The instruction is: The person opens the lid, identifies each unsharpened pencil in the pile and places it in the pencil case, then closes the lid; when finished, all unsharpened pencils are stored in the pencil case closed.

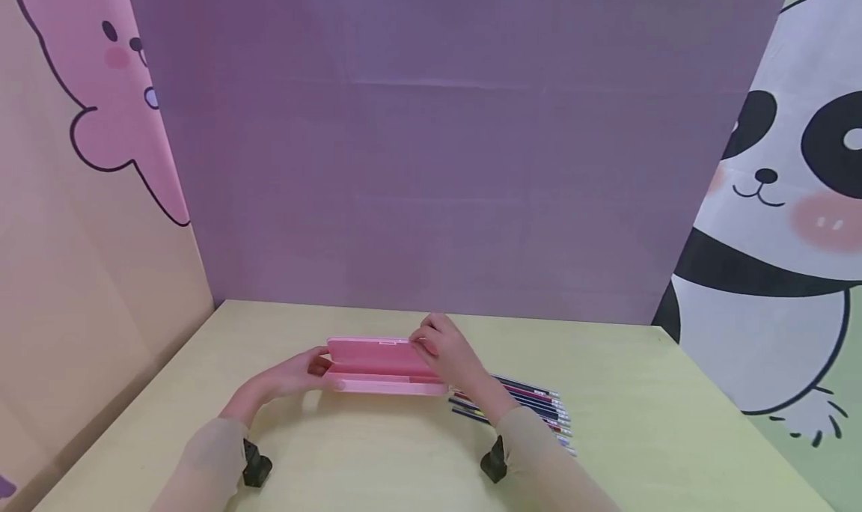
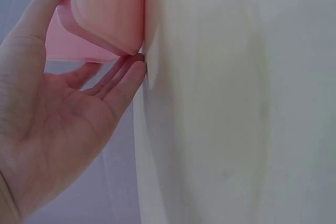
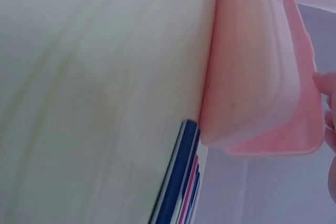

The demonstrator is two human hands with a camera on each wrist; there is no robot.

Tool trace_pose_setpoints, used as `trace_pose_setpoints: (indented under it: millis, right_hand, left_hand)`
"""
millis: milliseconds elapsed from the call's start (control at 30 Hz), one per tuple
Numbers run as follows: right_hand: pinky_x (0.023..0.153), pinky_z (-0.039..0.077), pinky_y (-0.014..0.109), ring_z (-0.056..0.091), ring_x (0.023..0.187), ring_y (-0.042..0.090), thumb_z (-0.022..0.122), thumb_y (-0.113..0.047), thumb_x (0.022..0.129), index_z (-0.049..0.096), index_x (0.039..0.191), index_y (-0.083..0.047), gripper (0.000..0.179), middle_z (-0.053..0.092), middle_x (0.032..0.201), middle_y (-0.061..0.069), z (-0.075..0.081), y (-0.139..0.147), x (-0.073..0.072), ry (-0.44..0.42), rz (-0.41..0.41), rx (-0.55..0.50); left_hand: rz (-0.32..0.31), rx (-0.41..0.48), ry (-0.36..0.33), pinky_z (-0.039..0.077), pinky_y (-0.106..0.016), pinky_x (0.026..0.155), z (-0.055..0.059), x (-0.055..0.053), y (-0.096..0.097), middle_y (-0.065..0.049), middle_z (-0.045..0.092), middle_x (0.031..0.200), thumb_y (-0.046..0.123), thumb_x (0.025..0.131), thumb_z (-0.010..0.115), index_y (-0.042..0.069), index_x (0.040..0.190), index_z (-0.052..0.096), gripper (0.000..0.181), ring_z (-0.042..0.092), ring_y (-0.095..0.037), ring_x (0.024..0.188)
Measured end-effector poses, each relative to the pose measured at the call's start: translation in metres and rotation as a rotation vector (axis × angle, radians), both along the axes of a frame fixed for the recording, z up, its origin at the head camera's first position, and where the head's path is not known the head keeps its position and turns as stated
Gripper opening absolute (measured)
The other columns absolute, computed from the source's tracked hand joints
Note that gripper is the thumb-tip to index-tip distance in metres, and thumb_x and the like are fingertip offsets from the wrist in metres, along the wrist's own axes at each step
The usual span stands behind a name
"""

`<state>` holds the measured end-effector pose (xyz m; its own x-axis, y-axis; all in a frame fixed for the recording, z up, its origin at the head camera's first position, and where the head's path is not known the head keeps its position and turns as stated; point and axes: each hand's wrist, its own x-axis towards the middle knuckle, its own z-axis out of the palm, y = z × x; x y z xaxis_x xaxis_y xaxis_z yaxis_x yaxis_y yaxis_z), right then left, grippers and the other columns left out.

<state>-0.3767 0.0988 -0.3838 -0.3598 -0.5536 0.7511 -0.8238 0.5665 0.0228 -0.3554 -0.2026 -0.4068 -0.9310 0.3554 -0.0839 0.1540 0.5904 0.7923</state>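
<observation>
A pink pencil case (image 1: 384, 387) lies on the table with its lid (image 1: 367, 353) raised at the back. Its inside shows a low divider toward the right. My left hand (image 1: 294, 375) holds the left end, thumb on the front wall and fingers around the end, as the left wrist view also shows with the case's rounded corner (image 2: 107, 11). At the lid's top right corner, my right hand (image 1: 451, 351) pinches the edge between thumb and fingers; part of that hand (image 3: 328, 108) appears at the right wrist view's edge.
Several dark pencils (image 1: 539, 406) with some red ones lie in a bundle right of the case, partly under my right forearm. In the right wrist view, pencil ends (image 3: 181, 166) come close to the case's corner. A purple backdrop (image 1: 431, 160) stands behind the table.
</observation>
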Motion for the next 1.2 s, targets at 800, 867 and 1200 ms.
trace_pose_setpoints:
  millis: [800,867,1200]
  right_hand:
    - [0.096,0.049,0.044,0.058,0.113,0.025,0.072,-0.018,0.083,0.064,0.117,-0.008,0.036,0.064,0.118,0.007,-0.006,0.045,-0.002,-0.56,-0.089,-0.056]
    - [0.1,0.046,0.046,0.054,0.119,0.027,0.072,-0.02,0.083,0.061,0.122,-0.008,0.043,0.062,0.123,0.008,-0.008,0.048,-0.001,-0.611,-0.092,-0.02]
    - [0.107,0.037,0.05,0.042,0.131,0.031,0.074,-0.032,0.08,0.05,0.135,-0.009,0.065,0.05,0.139,0.011,-0.015,0.057,0.001,-0.827,-0.106,0.074]
  left_hand:
    - [-0.007,-0.005,-0.001,0.04,-0.048,0.105,-0.004,-0.001,0.001,-0.014,0.049,0.131,0.032,0.075,0.078,0.0,0.146,0.021,0.097,0.05,-0.03,0.12]
    - [-0.015,-0.013,0.0,0.04,-0.048,0.105,-0.004,-0.001,0.001,-0.014,0.049,0.131,0.032,0.076,0.078,-0.001,0.146,0.022,0.096,0.049,-0.031,0.121]
    - [-0.037,-0.008,-0.004,0.041,-0.048,0.104,-0.003,0.001,0.001,-0.016,0.046,0.135,0.034,0.074,0.079,0.0,0.147,0.021,0.099,0.048,-0.032,0.121]
